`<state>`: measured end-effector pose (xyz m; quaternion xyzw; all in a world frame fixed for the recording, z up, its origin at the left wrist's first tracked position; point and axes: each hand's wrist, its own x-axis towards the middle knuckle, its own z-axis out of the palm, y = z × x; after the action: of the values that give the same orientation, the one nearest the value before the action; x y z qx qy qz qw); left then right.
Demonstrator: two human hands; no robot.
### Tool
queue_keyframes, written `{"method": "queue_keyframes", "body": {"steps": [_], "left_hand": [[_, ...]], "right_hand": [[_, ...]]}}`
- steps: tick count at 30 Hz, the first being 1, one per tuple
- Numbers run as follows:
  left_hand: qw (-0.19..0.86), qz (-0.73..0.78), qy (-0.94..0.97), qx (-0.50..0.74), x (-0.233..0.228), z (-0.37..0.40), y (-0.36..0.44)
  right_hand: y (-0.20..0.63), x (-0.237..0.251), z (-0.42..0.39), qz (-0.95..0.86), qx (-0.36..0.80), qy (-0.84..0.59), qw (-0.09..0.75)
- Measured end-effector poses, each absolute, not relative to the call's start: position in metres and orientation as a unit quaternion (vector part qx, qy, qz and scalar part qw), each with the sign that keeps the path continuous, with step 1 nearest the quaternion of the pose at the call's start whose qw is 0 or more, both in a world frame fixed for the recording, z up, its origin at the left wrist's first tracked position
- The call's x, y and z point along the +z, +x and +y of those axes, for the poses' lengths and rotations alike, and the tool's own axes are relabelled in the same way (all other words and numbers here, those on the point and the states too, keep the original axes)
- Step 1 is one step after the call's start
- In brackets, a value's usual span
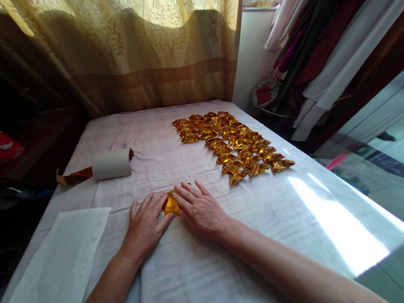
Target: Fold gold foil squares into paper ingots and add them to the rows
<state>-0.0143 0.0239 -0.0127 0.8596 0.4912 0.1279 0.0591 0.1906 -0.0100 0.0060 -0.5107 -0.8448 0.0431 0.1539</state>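
Observation:
A small piece of shiny gold foil paper (171, 204) lies flat on the cloth, between my two hands. My left hand (146, 225) rests at its left edge, open, with the fingertips on the upper corner and the thumb by the lower one. Across the right part of the foil my right hand (202, 211) lies flat and open, its fingers pointing away from me. It hides that side of the sheet. Farther back on the right, several folded gold foil pieces (237, 143) with pointed ends stand close together in rows.
A white cloth (175, 277) covers the table. On the left are a pale roll (111, 165) with a copper-coloured strip beside it and a white paper sheet (61, 263). A gold curtain (155, 42) hangs behind. Clothes (352, 38) hang at the right.

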Motion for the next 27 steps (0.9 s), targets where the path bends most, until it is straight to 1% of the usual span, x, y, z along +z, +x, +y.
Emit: {"method": "queue_keyframes", "body": {"steps": [5,11,20,27], "left_hand": [[0.071,0.503,0.853,0.118,-0.013,0.024,-0.014],[0.067,0.517,0.848,0.095,-0.008,0.023,-0.013],[0.055,0.516,0.85,0.091,-0.009,0.021,-0.014],[0.03,0.494,0.858,0.138,-0.016,0.02,-0.017]], "right_hand": [[0.177,0.002,0.01,-0.831,0.09,-0.535,0.122],[0.195,0.005,0.004,-0.805,0.135,-0.573,0.077],[0.22,0.005,0.0,-0.79,0.121,-0.599,0.051],[0.23,0.001,-0.002,-0.799,0.098,-0.591,0.062]]}}
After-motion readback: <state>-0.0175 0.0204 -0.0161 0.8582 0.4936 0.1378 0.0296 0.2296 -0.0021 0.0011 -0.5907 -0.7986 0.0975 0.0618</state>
